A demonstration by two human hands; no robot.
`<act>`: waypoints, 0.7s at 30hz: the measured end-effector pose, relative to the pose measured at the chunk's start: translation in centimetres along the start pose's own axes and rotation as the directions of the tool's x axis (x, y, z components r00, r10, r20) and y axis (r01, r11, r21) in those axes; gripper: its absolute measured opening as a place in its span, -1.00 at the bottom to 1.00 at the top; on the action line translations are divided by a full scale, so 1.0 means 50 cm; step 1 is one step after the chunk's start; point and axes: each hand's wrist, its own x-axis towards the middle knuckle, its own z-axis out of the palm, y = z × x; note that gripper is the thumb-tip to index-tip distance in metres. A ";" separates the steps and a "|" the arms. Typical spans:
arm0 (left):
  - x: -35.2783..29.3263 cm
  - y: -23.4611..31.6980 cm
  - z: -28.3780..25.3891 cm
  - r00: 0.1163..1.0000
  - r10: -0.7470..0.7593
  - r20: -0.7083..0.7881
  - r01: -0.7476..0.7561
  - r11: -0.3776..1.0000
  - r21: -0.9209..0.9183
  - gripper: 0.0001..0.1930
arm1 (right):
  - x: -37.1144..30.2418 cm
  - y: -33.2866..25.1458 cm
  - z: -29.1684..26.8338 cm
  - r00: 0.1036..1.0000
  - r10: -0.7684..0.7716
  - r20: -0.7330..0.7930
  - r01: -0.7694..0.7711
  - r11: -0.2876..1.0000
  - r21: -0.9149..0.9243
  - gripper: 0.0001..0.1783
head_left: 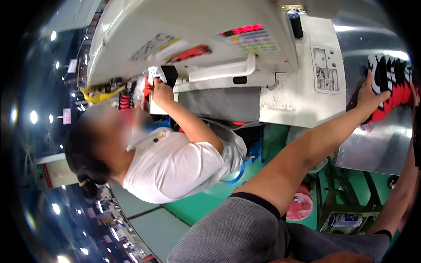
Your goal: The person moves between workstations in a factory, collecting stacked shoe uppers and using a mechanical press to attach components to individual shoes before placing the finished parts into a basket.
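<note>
At the right, a stack of red, black and white shoe uppers (389, 85) sits over a shiny metal table. My left hand (369, 94) grips the stack's left end, with the thumb along the near side and the fingers around the far side. My right hand (414, 94) is at the stack's right end, against the picture's dark rim. Its fingers are mostly hidden there. Both forearms reach up from grey sleeves with black cuffs.
Left of the metal table (372, 153) stands a large white sewing machine (188, 30) with a parts tray (326, 70). A co-worker in a white shirt (175, 162) holds a white and black shoe piece (164, 75) there. Below are a pink-lined bin (300, 205) and a green stand (337, 193).
</note>
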 end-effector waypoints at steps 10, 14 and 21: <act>-0.513 0.339 -0.068 0.748 0.549 0.374 -0.659 0.682 0.317 0.11 | -0.686 -0.253 0.119 0.963 -0.056 0.265 -0.037 0.942 0.333 -0.22; -0.793 0.515 -0.203 0.486 0.667 0.565 -0.870 0.432 0.239 0.21 | -1.050 -0.278 0.244 0.896 -0.112 0.430 -0.056 0.931 0.359 -0.23; -1.471 0.638 -0.474 0.268 0.761 0.590 -0.722 -0.247 0.646 0.06 | -1.767 -0.202 0.494 0.670 -0.143 0.728 -0.170 0.925 0.339 -0.24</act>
